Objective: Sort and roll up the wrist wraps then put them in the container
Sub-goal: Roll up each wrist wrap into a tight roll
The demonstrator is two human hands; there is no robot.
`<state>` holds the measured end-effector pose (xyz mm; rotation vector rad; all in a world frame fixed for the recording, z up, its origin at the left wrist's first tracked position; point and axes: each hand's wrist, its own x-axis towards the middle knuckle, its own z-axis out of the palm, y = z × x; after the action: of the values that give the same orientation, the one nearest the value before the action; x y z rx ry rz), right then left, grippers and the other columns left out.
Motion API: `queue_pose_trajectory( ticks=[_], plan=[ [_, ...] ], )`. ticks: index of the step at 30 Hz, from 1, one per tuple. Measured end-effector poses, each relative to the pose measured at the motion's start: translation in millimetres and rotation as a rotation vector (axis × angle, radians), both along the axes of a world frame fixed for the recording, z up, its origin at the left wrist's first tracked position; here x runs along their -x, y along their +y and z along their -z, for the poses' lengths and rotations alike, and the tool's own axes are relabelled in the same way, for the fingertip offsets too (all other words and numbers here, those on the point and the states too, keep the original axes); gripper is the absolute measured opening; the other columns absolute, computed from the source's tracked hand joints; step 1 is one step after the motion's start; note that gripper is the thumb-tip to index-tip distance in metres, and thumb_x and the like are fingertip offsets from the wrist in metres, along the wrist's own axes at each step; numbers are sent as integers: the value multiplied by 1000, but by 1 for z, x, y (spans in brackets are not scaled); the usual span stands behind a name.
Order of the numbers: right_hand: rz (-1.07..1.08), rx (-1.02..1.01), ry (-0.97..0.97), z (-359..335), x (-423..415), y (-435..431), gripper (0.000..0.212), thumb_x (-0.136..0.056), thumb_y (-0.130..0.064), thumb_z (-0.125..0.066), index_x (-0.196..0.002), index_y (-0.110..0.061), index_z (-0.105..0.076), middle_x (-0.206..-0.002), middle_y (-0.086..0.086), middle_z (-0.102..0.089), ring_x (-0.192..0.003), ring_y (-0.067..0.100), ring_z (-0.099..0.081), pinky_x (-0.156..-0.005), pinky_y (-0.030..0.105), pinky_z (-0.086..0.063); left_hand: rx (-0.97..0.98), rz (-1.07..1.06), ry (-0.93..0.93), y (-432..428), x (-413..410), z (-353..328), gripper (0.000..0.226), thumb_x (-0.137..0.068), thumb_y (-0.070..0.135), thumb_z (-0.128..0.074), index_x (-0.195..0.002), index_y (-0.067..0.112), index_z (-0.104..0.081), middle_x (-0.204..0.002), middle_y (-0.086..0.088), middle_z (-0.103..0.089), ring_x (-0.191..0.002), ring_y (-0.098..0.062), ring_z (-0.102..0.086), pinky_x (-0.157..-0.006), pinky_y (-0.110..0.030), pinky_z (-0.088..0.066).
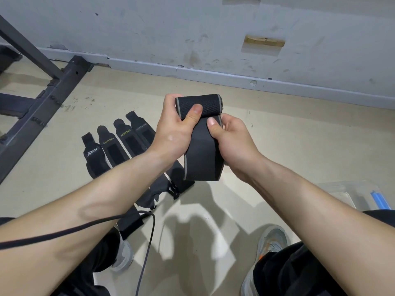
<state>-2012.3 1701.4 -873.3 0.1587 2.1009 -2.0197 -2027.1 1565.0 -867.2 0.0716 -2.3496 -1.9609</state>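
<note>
A scuffed grey wall runs along the far side, above a beige floor. A dark metal frame stands on the floor at the far left.

Both bare forearms reach out over the floor, and the hands meet in the middle with a black wrist wrap held in the air between them. Its far end is rolled up and its grey-edged tail hangs down towards the person. The left hand has its fingers curled round the roll, with the thumb pressed on its front. The right hand pinches the flat strip just below the roll.

To the left, on the floor, four more wraps lie flat side by side, labels up. Further dark wraps lie nearer, partly hidden by the left forearm.

A clear plastic container sits at the near right. A grey shoe shows below it, and a thin black cable crosses the left forearm.
</note>
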Motion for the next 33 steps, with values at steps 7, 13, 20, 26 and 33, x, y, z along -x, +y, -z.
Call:
queue_pose_trajectory(
  ticks=[7,13,20,26,33],
  plan=[
    [19,90,13,-13,8,8,23,-104,-11,-50,-94,-15,-70,-79,-5,-74,-69,6,-69,-60,17,-50,-70,124,27,-9,1,-4,27,-97,8,-65,-106,29,-51,-83,4,-62,-76,-9,-59,-71,-32,-53],
    [-11,122,-93,-20,12,13,52,-106,-51,-44,-97,-12,-77,-86,8,-77,-76,20,-74,-64,27,-55,-84,164,-44,-6,-6,-8,35,-88,7,-69,-96,39,-58,-96,-3,-63,-73,-20,-63,-73,-43,-57],
    [-4,108,-10,-10,9,10,30,-110,-26,-46,-116,-4,-66,-91,6,-74,-73,14,-71,-60,22,-53,-446,134,-375,-2,-7,-15,40,-90,-12,-60,-119,16,-59,-96,-19,-68,-78,-30,-67,-68,-34,-58],
    [33,-181,53,5,4,1,27,-104,-42,-47,-109,-17,-56,-106,1,-71,-102,24,-68,-96,50,-54,-556,46,-643,5,-12,-19,37,-90,-3,-48,-123,-17,-60,-119,-36,-66,-97,-45,-71,-85,-52,-60],
    [-95,-538,120,0,-5,6,44,-107,-53,-29,-114,-16,-52,-106,3,-67,-98,24,-63,-92,48,-50,-509,83,-638,6,-7,-17,48,-95,40,-62,-125,3,-65,-109,-18,-73,-94,-31,-73,-90,-44,-58]
  ],
)
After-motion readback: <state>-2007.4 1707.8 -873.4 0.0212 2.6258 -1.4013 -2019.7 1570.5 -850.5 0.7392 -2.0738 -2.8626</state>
